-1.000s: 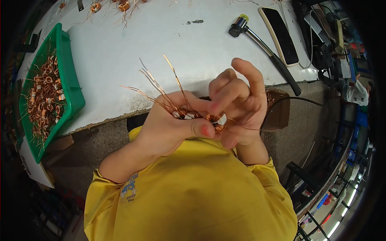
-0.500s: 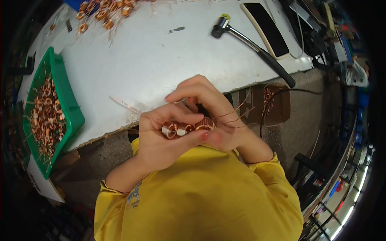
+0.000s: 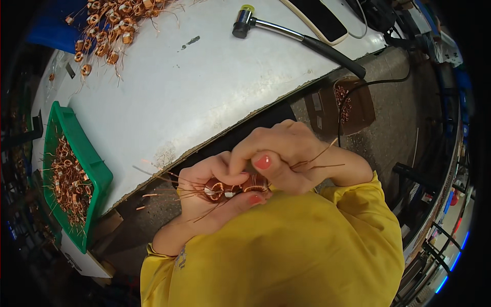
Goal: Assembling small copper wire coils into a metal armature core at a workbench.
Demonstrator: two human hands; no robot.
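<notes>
Close to my chest, both hands work together over a short row of copper-wound ring coils point(image 3: 215, 190) with white bands. My left hand point(image 3: 197, 212) is closed round these coils, thumb and index finger pinching from below and above. Thin copper leads point(image 3: 189, 189) stick out past its left side. My right hand point(image 3: 291, 153) is curled at the right end of the row, its fingers bent against the rightmost coil point(image 3: 255, 185). Copper wire leads point(image 3: 322, 165) trail out beyond that hand. Its fingers hide exactly where it grips.
A green bin point(image 3: 97, 169) full of copper coils stands left. More loose coils point(image 3: 112, 30) lie at the table's far left by a blue container point(image 3: 51, 28). A mallet point(image 3: 286, 31) and a phone point(image 3: 322, 20) rest far right. A cardboard box point(image 3: 319, 110) sits on the floor.
Both hands have come down, nearer to my body and off the table edge. My right hand has turned, its thumb now lifted away from the left thumb. The coils stay in my left hand.
</notes>
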